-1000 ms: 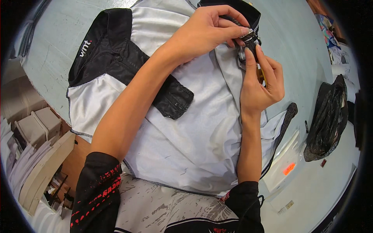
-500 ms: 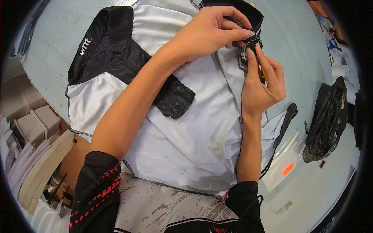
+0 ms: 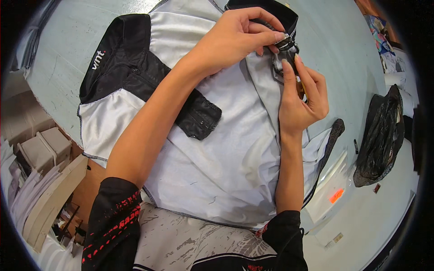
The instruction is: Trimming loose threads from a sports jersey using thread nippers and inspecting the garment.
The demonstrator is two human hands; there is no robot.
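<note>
A white garment (image 3: pixel 217 158) with dark overlocked edges is spread in front of me. Its black collar piece and strip (image 3: pixel 120 52) lie at the left. At the far right corner, my left hand (image 3: pixel 235 40) pinches a black edge of the garment (image 3: pixel 285 44) between thumb and fingertips. Just below, my right hand (image 3: pixel 304 99) has its thumb and forefinger around the same black edge. Something small and yellow (image 3: pixel 304 92) shows inside the right palm, mostly hidden by the fingers. My left forearm crosses over the black strip.
The garment rests on a pale grey table (image 3: pixel 334 54). A black plastic bag (image 3: pixel 379 135) lies at the right, with a dark marker (image 3: pixel 356 147) beside it. A clear plastic packet with an orange patch (image 3: pixel 336 195) is nearer me. Cardboard boxes (image 3: pixel 45 147) stand at the left.
Both hands have shifted slightly left with the black edge. The right thumb and forefinger have moved a little lower along it, and more of the folded edge shows between the hands.
</note>
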